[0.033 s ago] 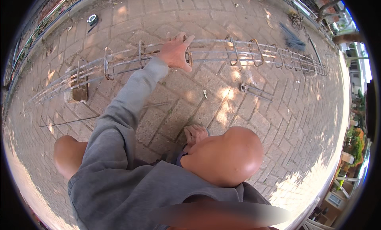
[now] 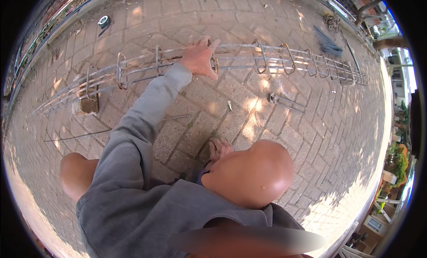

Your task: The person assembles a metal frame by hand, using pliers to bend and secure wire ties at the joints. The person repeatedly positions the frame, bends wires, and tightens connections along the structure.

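Note:
A long rebar cage (image 2: pixel 240 57) of thin bars and square stirrups runs across the paving ahead of me. My left hand (image 2: pixel 198 60) reaches over it, thumb and fingers spread across the height of a rusty stirrup (image 2: pixel 215 65) and gripping it. Other stirrups stand along the bars to both sides. Between my knees, what appears to be my right hand (image 2: pixel 221 149) hangs low with bent fingers, partly hidden by my right knee; anything in it cannot be made out. Pincers (image 2: pixel 273 98) with two long handles lie on the ground to the right.
A block (image 2: pixel 89 104) sits under the cage's left part. A thin rod (image 2: pixel 80 137) lies at left on the paving (image 2: pixel 227 91). Farther off are a round tape measure (image 2: pixel 103 21) at left and a bundle of tie wire (image 2: pixel 328 42) at right, beyond the cage.
My left hand has moved slightly to the right along the cage, and the stirrup in it has shifted the same way. The right hand has shifted a little.

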Demonstrator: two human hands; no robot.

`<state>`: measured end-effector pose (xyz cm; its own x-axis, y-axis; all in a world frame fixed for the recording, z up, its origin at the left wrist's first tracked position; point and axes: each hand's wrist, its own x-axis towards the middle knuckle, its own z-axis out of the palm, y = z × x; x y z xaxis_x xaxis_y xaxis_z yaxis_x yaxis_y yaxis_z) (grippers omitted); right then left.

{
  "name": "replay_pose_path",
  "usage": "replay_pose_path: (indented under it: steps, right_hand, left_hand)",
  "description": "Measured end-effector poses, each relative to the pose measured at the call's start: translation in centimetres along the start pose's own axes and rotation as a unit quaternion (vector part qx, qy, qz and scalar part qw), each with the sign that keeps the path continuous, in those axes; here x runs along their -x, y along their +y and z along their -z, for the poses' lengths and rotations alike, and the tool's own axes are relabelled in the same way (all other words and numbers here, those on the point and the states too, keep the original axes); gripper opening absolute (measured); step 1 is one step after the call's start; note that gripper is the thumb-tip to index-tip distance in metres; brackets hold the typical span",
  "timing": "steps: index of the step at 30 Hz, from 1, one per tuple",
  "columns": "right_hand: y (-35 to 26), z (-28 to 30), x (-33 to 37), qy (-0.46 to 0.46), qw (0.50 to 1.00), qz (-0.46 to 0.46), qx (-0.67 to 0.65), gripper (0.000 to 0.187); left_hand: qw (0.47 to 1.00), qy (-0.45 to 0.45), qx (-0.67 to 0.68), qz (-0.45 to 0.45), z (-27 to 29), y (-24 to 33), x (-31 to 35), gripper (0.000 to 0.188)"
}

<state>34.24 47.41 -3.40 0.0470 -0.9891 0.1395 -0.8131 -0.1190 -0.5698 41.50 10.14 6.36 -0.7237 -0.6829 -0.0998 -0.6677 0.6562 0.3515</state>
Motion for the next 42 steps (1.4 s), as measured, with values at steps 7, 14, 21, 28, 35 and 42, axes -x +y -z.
replay_pose_path:
  steps: [7, 14, 21, 28, 35, 42]
  right_hand:
    - [1.0, 0.7, -0.5, 0.018, 0.989, -0.14, -0.042, 0.015]
    - [1.3, 1.2, -1.4, 0.025, 0.987, -0.147, -0.063, 0.013]
    - [2.0, -0.2, -0.6, 0.051, 0.987, -0.127, -0.08, 0.013]
    - [2.1, 0.2, -0.1, -0.022, 0.982, -0.168, -0.085, 0.021]
    - [1.5, 1.3, 0.4, -0.007, 0.987, -0.153, -0.046, 0.021]
    - [1.2, 2.2, 0.8, 0.001, 0.988, -0.153, -0.027, 0.022]
  left_hand:
    - [1.0, -0.004, 0.018, 0.021, -0.6, 2.9, -3.5, 0.132]
    - [0.999, -0.009, -0.027, 0.028, 0.0, 3.4, -3.4, 0.132]
    - [0.99, -0.021, 0.134, -0.044, 7.2, -6.3, 3.7, 0.137]
    - [0.993, -0.094, 0.019, 0.064, 8.2, -12.5, 11.1, 0.136]
    - [0.996, 0.013, -0.055, 0.075, 4.1, -9.9, 9.6, 0.122]
    - [0.999, 0.04, 0.021, -0.002, 2.5, -5.5, 4.7, 0.124]
